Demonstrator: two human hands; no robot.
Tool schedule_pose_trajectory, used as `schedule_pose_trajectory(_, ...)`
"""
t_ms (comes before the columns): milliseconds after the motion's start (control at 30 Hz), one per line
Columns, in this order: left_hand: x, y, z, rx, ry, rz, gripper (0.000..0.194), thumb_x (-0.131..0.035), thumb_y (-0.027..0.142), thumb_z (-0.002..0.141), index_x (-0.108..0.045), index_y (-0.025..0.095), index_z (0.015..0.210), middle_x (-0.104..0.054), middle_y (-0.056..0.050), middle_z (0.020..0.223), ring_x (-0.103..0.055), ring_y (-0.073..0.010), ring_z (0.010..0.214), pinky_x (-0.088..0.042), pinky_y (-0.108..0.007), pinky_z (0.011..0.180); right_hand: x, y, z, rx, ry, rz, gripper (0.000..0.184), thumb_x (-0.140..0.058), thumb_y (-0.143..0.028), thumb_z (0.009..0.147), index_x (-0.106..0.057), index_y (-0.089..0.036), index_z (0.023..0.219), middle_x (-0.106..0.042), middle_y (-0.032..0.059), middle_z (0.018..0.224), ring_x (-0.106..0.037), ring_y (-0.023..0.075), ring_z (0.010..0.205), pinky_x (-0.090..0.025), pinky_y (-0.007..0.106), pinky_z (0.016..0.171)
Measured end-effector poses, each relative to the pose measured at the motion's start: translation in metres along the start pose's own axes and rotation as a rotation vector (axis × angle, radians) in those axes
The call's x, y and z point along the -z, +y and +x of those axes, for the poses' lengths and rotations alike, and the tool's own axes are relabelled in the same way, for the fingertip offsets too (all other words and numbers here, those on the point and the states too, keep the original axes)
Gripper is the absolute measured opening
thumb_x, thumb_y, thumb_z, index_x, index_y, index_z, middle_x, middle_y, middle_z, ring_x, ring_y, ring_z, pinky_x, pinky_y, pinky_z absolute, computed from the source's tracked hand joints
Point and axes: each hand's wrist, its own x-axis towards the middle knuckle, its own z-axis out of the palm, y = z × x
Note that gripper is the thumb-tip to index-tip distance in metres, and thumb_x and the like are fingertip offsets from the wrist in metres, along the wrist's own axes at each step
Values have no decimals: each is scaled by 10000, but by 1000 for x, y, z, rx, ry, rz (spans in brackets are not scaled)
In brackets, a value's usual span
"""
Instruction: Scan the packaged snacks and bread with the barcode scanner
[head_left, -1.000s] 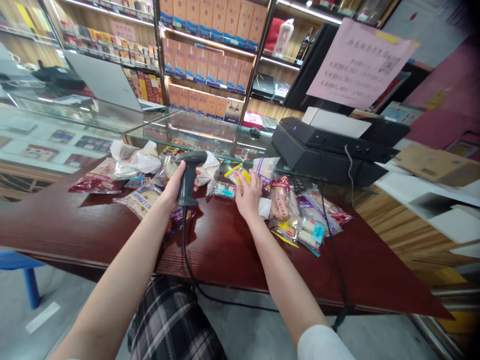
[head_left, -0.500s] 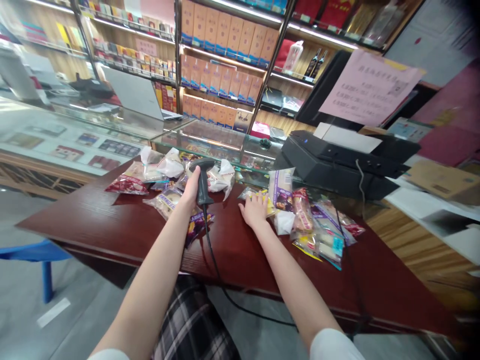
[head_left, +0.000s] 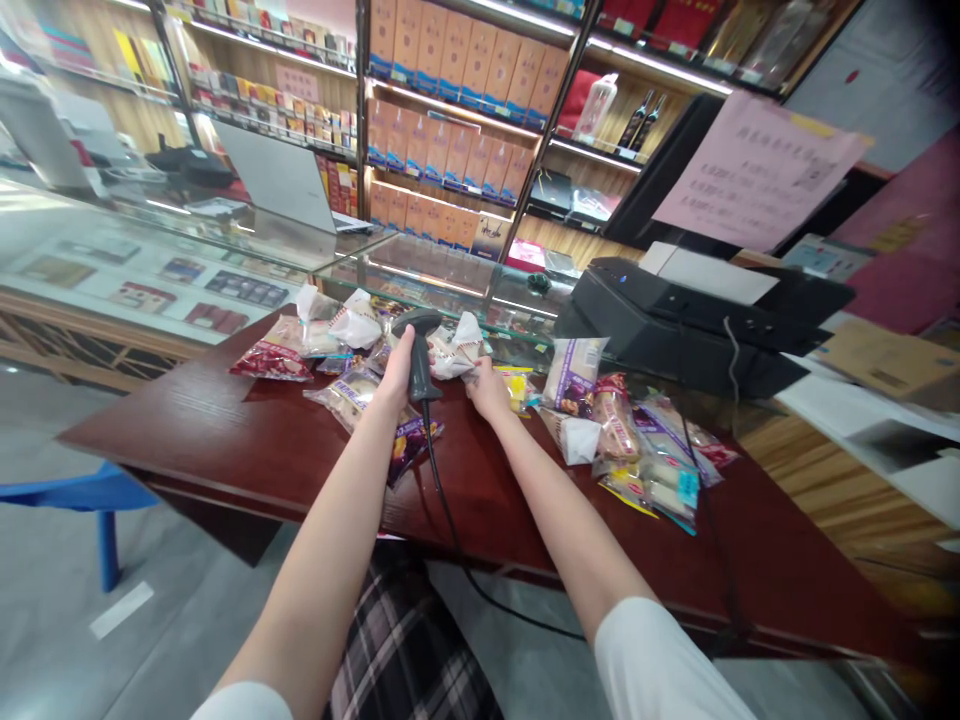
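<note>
My left hand (head_left: pixel 396 375) is wrapped round the handle of a dark grey barcode scanner (head_left: pixel 421 365), its head up and its cable running down toward the table's front edge. Just right of it, my right hand (head_left: pixel 491 390) has its fingers closed at the right edge of a white paper-topped snack packet (head_left: pixel 452 352); the fingertips are partly hidden. A yellow-marked packet (head_left: pixel 519 388) lies right beside that hand. Under and left of the scanner are a clear bag with a purple label (head_left: pixel 352 392), a purple packet (head_left: pixel 411 445) and a red-and-clear bag (head_left: pixel 274 352).
More packaged snacks (head_left: pixel 615 420) are heaped on the right of the dark red table (head_left: pixel 480 490). Behind stand a glass display counter (head_left: pixel 420 268), a laptop (head_left: pixel 277 180) and a black printer (head_left: pixel 675 325). A blue stool (head_left: pixel 109 500) is at the left. The scanner cable (head_left: pixel 450 530) hangs over the front edge.
My right hand has moved left from the yellow-marked packet to the white paper-topped packet, its fingers now drawn in. My left hand still holds the scanner. The view has shifted slightly.
</note>
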Motion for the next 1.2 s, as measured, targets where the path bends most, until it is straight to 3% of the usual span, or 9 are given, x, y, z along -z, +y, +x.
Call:
schedule_pose_trajectory(133,-1,0,-2,11,-15,-16,544,-494,670,866,-612,139,859,-610,-12,563,-572,-108,416,-421,-196,393,26,12,9,-129,130,268,239,-611,-139,681,-588,-204,910,-664,26,865,-615,221,845,-470,405,895)
schedule_pose_trajectory(267,-6,2,-8,37,-58,-12,543,-492,655,877,-616,127,861,-600,-8,567,-570,-107,411,-409,-193,379,64,24,-5,-96,225,717,299,-619,-169,614,-575,-211,907,-622,-33,807,-582,160,703,-507,313,741)
schedule_pose_trajectory(367,-11,3,-14,35,-166,-8,544,-470,638,897,-622,119,842,-594,-14,566,-570,-103,425,-436,-191,415,86,35,-26,-161,202,1043,350,-638,-163,614,-562,-224,951,-646,-36,811,-615,154,695,-522,297,697)
schedule_pose_trajectory(467,-16,2,-21,31,-311,23,560,-496,654,876,-629,113,820,-592,-23,566,-561,-100,437,-479,-200,485,95,47,-43,-240,187,1225,420,-655,-129,622,-559,-236,1017,-687,-20,874,-659,157,772,-546,311,750)
schedule_pose_trajectory(600,-21,-3,-28,93,-436,125,568,-526,664,851,-653,111,864,-600,-30,589,-560,-109,460,-479,-211,498,88,52,-50,-222,140,1287,572,-673,-113,642,-543,-283,1172,-697,-11,1035,-676,159,906,-558,344,841)
schedule_pose_trajectory(800,-28,-13,-32,163,-465,273,574,-569,677,813,-670,121,913,-627,-48,632,-590,-133,511,-465,-217,487,71,45,-48,-232,212,1324,497,-666,-120,671,-566,-258,1137,-675,10,1105,-655,153,995,-542,334,917)
schedule_pose_trajectory(1000,-35,-20,-36,186,-471,313,580,-561,680,815,-668,120,920,-622,-49,629,-569,-130,495,-442,-221,468,80,46,-46,-200,351,1362,475,-647,-116,666,-539,-261,1106,-629,12,1195,-643,141,983,-550,323,893)
schedule_pose_trajectory(1200,-36,-27,-34,187,-545,271,606,-529,699,823,-668,131,983,-618,-42,636,-573,-132,497,-461,-233,502,83,45,-44,-231,393,1402,536,-519,-65,639,-506,-261,1137,-630,15,1201,-640,139,1014,-523,328,942)
